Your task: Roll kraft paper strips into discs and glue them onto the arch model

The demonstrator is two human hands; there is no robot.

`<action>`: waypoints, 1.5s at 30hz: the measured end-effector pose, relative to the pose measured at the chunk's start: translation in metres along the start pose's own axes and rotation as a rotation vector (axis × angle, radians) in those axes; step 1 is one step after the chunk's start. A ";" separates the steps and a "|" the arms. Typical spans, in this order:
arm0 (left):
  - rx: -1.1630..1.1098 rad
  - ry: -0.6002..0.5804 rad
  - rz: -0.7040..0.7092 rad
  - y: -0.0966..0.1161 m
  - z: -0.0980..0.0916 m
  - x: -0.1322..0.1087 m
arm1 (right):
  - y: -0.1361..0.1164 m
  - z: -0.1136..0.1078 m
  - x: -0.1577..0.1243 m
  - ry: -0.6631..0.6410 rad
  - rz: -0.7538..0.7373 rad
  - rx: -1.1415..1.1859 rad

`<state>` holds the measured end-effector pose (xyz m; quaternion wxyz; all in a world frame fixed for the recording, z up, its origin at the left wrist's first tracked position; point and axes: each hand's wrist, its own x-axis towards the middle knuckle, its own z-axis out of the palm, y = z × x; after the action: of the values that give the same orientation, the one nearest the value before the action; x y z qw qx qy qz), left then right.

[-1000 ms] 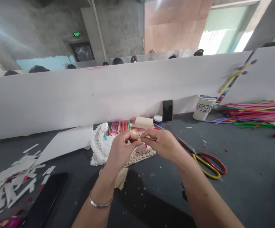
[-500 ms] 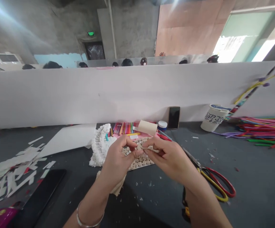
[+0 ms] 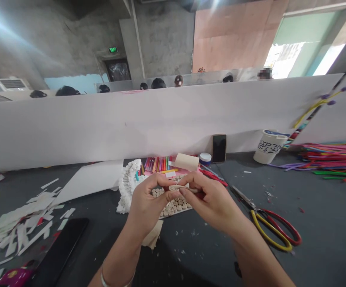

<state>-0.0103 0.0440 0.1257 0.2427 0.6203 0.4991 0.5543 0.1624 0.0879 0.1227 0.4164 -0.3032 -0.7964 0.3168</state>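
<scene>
just above the board of paper coils (image 3: 173, 206), both of my hands are up in view. my left hand (image 3: 147, 203) and right hand (image 3: 209, 198) meet over it, and the fingers (image 3: 161, 182) of each hand are pressed together, clamped on a beige paper coil (image 3: 181, 188) with a loose tail of strip running toward the right hand. a thin metal bangle (image 3: 104, 281) shows on my left wrist.

just left of the board stands a white mound of curled paper (image 3: 128, 187). behind the board, a pale paper roll (image 3: 187, 162) lies beside a row of colored markers (image 3: 157, 164) and a small jar with a blue lid (image 3: 205, 158). a phone (image 3: 219, 148) stands propped against a white partition (image 3: 131, 131) behind it all.

right of the board, yellow-and-red-handled scissors (image 3: 268, 227) lie open on the grey desk (image 3: 319, 207), with a white paper cup (image 3: 268, 146) and a heap of pipe cleaners (image 3: 334, 161) farther off. well left of the board lie white paper scraps (image 3: 20, 219) and a dark phone (image 3: 59, 251).
</scene>
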 end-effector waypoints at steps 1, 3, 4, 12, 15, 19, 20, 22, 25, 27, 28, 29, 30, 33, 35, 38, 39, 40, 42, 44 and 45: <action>-0.014 -0.003 -0.007 0.000 -0.001 0.000 | -0.001 0.000 -0.001 -0.006 -0.009 0.005; -0.031 -0.018 -0.016 0.001 -0.003 -0.001 | -0.003 0.000 -0.001 -0.015 -0.037 0.007; -0.028 -0.032 -0.019 0.002 -0.004 -0.002 | -0.004 -0.001 -0.001 -0.020 -0.060 0.006; 0.081 -0.198 -0.064 0.009 -0.009 -0.004 | -0.009 -0.014 0.000 -0.124 -0.145 -0.041; 0.142 -0.226 -0.079 0.011 -0.009 -0.005 | -0.006 -0.012 0.000 -0.127 -0.107 -0.050; 0.225 -0.150 -0.048 0.015 -0.008 -0.007 | -0.004 -0.005 0.000 -0.029 -0.097 -0.091; 0.240 -0.131 -0.030 0.017 -0.009 -0.008 | -0.004 -0.004 0.000 0.002 -0.096 -0.102; 0.266 -0.114 0.023 0.019 -0.010 -0.009 | -0.003 -0.004 0.000 0.044 -0.093 -0.098; 0.279 -0.126 0.076 0.020 -0.012 -0.010 | -0.003 -0.007 0.000 0.040 -0.095 -0.042; 0.263 -0.131 0.074 0.018 -0.011 -0.009 | -0.003 -0.009 0.000 0.021 -0.100 -0.010; 0.250 -0.134 0.075 0.017 -0.011 -0.009 | -0.003 -0.010 0.001 0.016 -0.102 -0.003; 0.236 -0.140 0.084 0.016 -0.010 -0.008 | -0.003 -0.011 0.001 0.016 -0.102 0.002; 0.226 -0.148 0.097 0.015 -0.009 -0.008 | -0.003 -0.011 0.001 0.019 -0.100 0.006; 0.232 -0.154 0.126 0.013 -0.006 -0.009 | -0.003 -0.009 0.001 0.030 -0.072 0.029; 0.255 -0.117 0.129 0.014 -0.005 -0.010 | -0.001 -0.006 0.001 0.045 -0.025 0.057; 0.271 -0.055 0.131 0.015 -0.002 -0.011 | 0.000 -0.004 0.001 0.050 0.061 0.098; 0.269 -0.043 0.129 0.015 -0.002 -0.010 | 0.000 -0.005 0.000 0.038 0.075 0.099; 0.264 -0.031 0.124 0.015 -0.001 -0.010 | 0.000 -0.006 0.000 0.021 0.074 0.091; 0.255 -0.011 0.105 0.014 0.000 -0.010 | -0.001 -0.008 -0.001 -0.020 0.035 0.050; 0.248 0.001 0.079 0.013 0.001 -0.009 | -0.003 -0.010 -0.001 -0.052 -0.020 -0.001; 0.248 0.003 0.071 0.013 0.000 -0.009 | -0.003 -0.011 -0.001 -0.060 -0.041 -0.021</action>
<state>-0.0045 0.0310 0.1324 0.1438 0.6619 0.5418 0.4976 0.1715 0.0877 0.1297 0.3955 -0.2818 -0.8178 0.3087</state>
